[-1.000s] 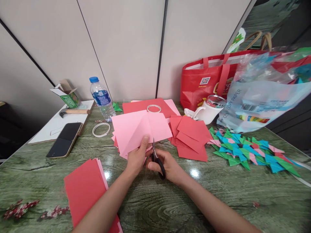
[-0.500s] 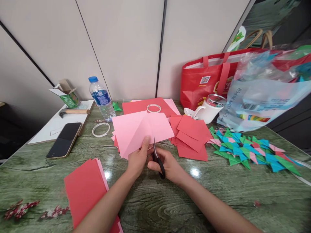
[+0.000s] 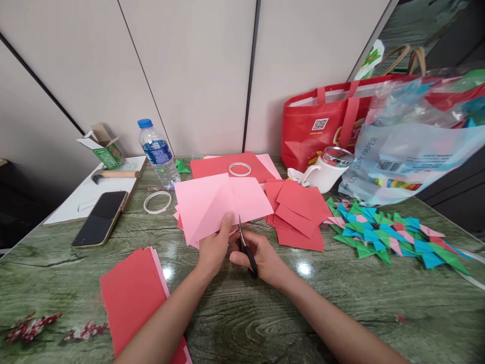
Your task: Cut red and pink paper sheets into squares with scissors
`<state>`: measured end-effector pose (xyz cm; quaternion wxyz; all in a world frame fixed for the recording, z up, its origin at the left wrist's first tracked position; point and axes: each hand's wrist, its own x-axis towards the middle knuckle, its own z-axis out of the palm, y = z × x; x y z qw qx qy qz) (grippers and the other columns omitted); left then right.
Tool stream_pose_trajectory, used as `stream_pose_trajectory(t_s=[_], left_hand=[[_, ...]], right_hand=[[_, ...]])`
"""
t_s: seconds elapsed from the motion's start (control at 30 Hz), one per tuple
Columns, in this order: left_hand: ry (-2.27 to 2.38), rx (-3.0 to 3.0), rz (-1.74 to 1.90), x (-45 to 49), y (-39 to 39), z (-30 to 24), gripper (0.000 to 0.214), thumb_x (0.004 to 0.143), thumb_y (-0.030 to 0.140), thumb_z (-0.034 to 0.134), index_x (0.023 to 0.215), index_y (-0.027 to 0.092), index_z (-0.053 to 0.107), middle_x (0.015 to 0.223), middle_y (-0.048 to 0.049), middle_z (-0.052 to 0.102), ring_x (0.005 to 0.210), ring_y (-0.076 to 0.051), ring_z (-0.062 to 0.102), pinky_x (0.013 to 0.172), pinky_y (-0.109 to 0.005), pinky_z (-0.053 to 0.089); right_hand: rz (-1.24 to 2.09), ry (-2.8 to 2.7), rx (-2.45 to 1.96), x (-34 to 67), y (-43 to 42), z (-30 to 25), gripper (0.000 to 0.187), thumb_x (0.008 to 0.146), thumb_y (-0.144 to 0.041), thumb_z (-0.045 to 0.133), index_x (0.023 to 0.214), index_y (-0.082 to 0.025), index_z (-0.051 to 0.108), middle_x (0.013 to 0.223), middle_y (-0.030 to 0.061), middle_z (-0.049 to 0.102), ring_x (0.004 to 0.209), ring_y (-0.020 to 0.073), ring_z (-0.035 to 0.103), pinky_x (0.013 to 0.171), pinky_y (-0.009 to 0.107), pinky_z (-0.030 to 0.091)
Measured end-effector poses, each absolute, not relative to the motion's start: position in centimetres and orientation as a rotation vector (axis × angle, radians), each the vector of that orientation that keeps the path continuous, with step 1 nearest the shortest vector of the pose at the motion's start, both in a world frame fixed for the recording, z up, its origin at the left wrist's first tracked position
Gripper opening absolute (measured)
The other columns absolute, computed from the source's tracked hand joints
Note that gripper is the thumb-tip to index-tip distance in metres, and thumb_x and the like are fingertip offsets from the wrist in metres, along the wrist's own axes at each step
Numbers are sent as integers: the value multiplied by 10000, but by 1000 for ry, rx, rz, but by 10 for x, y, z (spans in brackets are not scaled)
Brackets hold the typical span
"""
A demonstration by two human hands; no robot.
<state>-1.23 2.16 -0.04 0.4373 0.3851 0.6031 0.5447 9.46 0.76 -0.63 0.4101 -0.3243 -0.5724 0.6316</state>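
Note:
My left hand pinches a creased pink sheet of paper by its near edge, thumb on top. In my right hand is a pair of black-handled scissors, fingers wrapped round the handles. The blades meet the sheet's near edge just right of my left thumb, pointing away from me. Part of the blades is hidden by the paper and fingers. Beneath the sheet, other pink and red papers peek out at the left. Red paper squares lie spread to the right of the sheet.
A red paper stack lies near my left forearm. Behind are a water bottle, tape rolls, a phone and a hammer. At right stand a mug, a red bag and folded paper pieces.
The pink sheet has shifted very slightly, its right corner a touch farther right. Both hands and the scissors stay almost in place.

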Motion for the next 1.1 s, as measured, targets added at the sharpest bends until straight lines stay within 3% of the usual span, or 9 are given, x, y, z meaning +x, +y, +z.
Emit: stream_pose_trajectory(t_s=[0.27, 1.1], left_hand=[[1545, 1057, 1342, -15, 23, -9, 456, 673, 507, 534, 936, 141, 603, 954, -101, 644, 904, -209, 589, 837, -323, 431], [1572, 1059, 1356, -16, 22, -2, 398, 655, 493, 555, 844, 154, 641, 883, -77, 663, 872, -202, 592, 845, -301, 415]], right_hand=[[1579, -1432, -792, 94, 7, -7, 434, 584, -515, 653, 785, -143, 552, 629, -21, 432, 547, 90, 355, 522, 221, 331], [1645, -1297, -918, 91, 6, -14, 380, 566, -469, 681, 712, -155, 525, 477, -67, 435, 400, 62, 375, 398, 207, 301]])
